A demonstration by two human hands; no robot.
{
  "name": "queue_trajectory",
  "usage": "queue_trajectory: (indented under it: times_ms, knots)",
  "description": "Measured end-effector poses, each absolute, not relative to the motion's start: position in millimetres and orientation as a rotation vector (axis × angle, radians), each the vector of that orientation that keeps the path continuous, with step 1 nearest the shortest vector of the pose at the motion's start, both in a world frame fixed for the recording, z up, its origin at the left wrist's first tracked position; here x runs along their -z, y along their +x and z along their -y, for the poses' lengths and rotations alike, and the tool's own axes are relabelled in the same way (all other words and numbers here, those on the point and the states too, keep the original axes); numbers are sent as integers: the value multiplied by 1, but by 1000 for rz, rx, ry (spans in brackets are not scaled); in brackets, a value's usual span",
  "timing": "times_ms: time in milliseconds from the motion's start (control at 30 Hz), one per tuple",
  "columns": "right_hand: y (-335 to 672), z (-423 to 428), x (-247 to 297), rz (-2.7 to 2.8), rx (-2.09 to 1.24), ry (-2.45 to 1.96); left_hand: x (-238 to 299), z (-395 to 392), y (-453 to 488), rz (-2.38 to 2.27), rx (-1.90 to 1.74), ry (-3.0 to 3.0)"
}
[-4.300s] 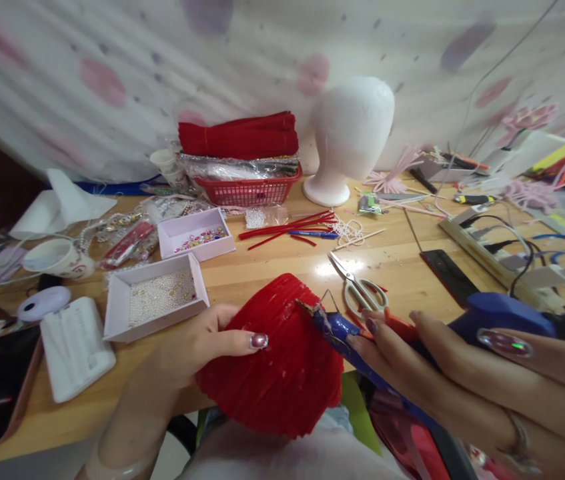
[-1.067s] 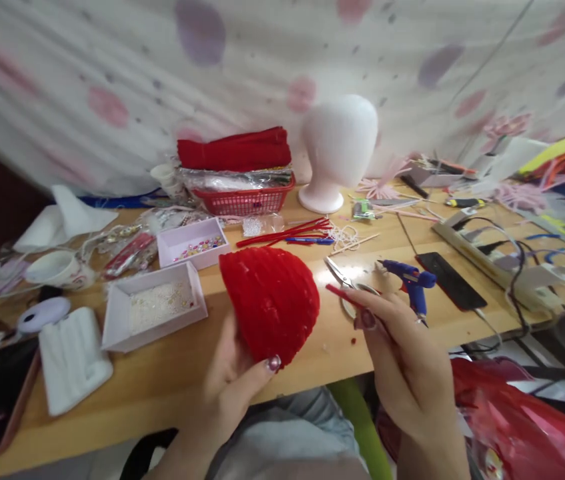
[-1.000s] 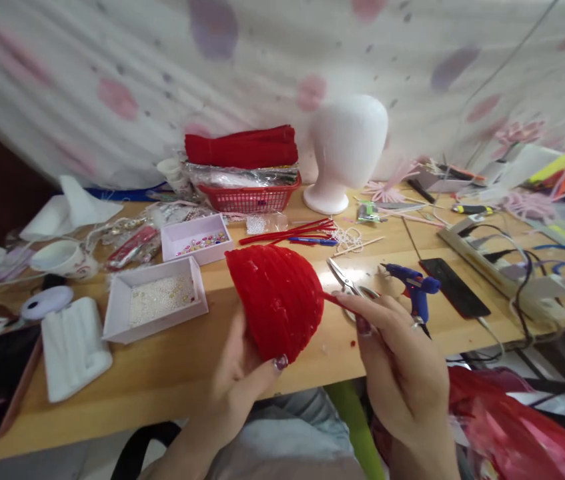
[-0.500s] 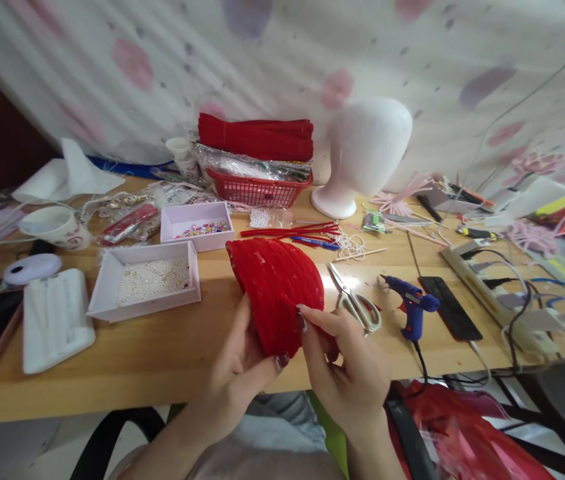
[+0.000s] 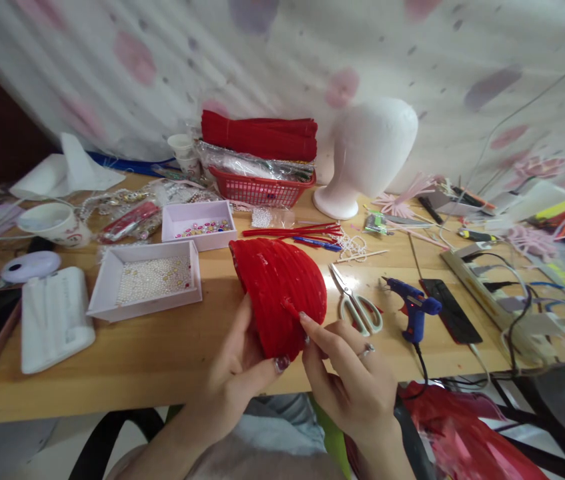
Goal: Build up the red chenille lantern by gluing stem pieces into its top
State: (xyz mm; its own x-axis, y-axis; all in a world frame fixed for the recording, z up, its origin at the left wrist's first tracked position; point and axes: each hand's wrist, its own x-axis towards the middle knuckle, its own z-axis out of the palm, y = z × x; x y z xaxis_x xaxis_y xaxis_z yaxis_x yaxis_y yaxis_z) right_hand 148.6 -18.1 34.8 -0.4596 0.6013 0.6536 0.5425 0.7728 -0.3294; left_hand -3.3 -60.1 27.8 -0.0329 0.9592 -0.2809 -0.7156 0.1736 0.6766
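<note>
A bowl-shaped cap covered in rows of red chenille stems (image 5: 275, 280) is tilted up over the front of the table. My left hand (image 5: 242, 367) grips its lower left edge, thumb outside and the other fingers hidden behind or inside. At the cap's lower right, my right hand (image 5: 345, 367) pinches a short red chenille stem (image 5: 290, 307) whose free end lifts off the surface. A ring shows on one finger of that hand. Scissors (image 5: 355, 300) lie just right of the cap, blades partly spread. Loose red chenille stems (image 5: 292, 231) lie behind it.
A blue glue gun (image 5: 415, 307) with a cord stands near a phone (image 5: 451, 312) and a power strip (image 5: 492, 300). Left are a white box of pearl beads (image 5: 97, 293) and a box of gems (image 5: 172, 223). Behind stand a red basket (image 5: 262, 190) and a foam head (image 5: 375, 147).
My right hand has shifted slightly right and down, its fingers turning more extended. The red stem's end now stands out more from the cap. My left hand keeps its grip.
</note>
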Motion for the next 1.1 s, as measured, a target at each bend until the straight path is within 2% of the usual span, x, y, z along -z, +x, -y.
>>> queue_trajectory:
  times_ms: [400,467,667,767,933,1100]
  knots:
    - [150,12,-39,2306,12,-742,-36,56,-10,-805,-1416,307]
    - [150,15,-42,2295,-39,-735,-38,55,-11,-791,-1420,305]
    - [153,26,-47,1961,-493,-838,-34,55,-18,-885,-1427,296]
    - [144,21,-41,1825,-459,-912,-32,55,-19,-860,-1428,312]
    - [129,10,-38,1941,-292,-930,-33,54,-19,-820,-1412,330]
    - [141,23,-47,2096,-429,-818,-32,55,-21,-825,-1385,296]
